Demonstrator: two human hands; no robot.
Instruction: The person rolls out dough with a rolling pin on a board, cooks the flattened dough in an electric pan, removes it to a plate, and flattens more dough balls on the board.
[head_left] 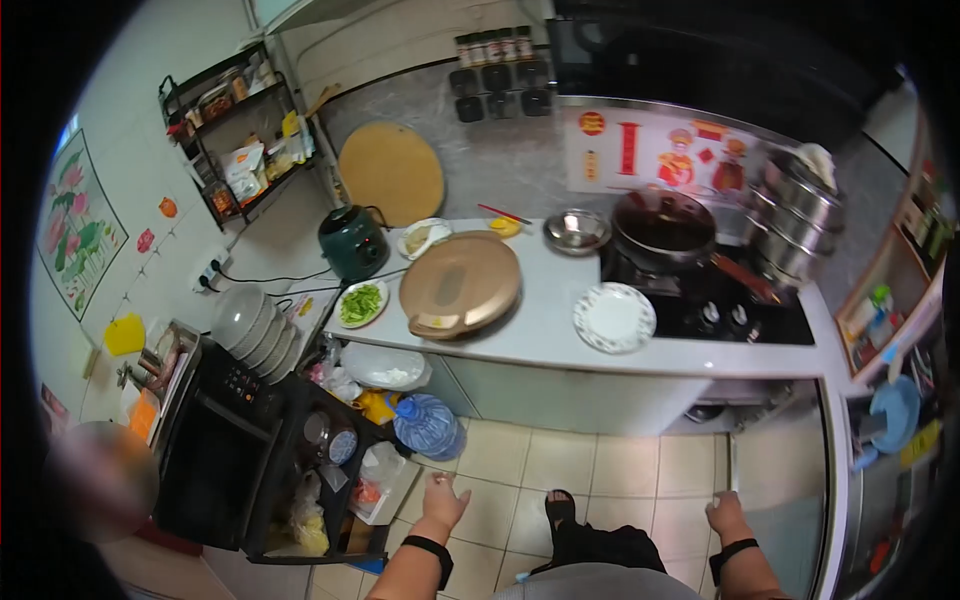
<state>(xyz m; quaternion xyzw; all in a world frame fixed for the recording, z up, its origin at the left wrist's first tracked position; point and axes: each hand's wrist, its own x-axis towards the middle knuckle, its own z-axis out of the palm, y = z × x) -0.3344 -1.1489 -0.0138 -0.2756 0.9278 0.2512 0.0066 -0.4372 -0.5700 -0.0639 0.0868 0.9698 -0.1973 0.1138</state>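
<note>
My left hand point(442, 500) hangs low over the tiled floor, near the blue water bottle point(428, 425); its fingers are apart and nothing is in them. On the right, my right hand point(727, 513) is lowered beside the lower cabinet, its fingers curled; whether it holds anything is too small to tell. Neither hand touches the counter point(540, 335). On that counter stand a round brown-gold appliance point(462, 287) with its lid down, a plate of chopped greens point(361, 304), a white patterned plate point(614, 318) and a metal bowl point(577, 231).
A dark pan point(663, 230) sits on the stove point(760, 322), its handle pointing right. Stacked steamers point(798, 215) stand behind. At the left are a green cooker point(352, 243), stacked bowls point(255, 335) and an open black cabinet point(270, 500). A round board point(390, 175) leans on the wall.
</note>
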